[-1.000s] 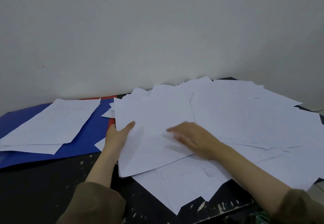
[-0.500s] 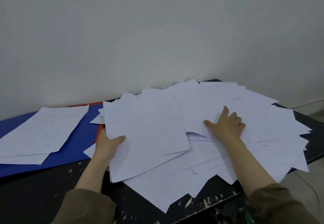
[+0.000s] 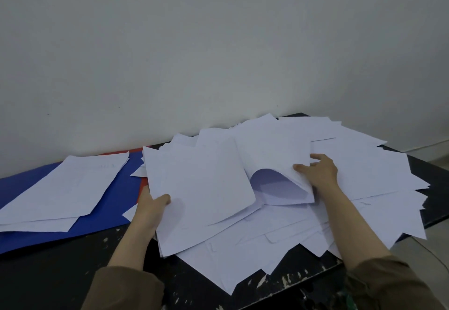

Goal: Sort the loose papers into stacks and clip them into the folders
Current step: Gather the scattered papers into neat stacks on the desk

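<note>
1. The left hand (image 3: 151,209) grips a sheaf of sheets (image 3: 199,188) at centre frame, thumb on top.
2. The right hand (image 3: 320,172) pinches a curled sheet (image 3: 274,161) over the loose papers (image 3: 364,171).
3. At left, a paper stack (image 3: 60,190) lies on a blue folder (image 3: 121,202).

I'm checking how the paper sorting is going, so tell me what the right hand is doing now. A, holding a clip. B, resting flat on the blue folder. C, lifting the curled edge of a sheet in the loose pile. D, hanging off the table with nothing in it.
C: the right hand pinches a sheet whose near edge curls up off the loose pile, well away from the blue folder.
</note>
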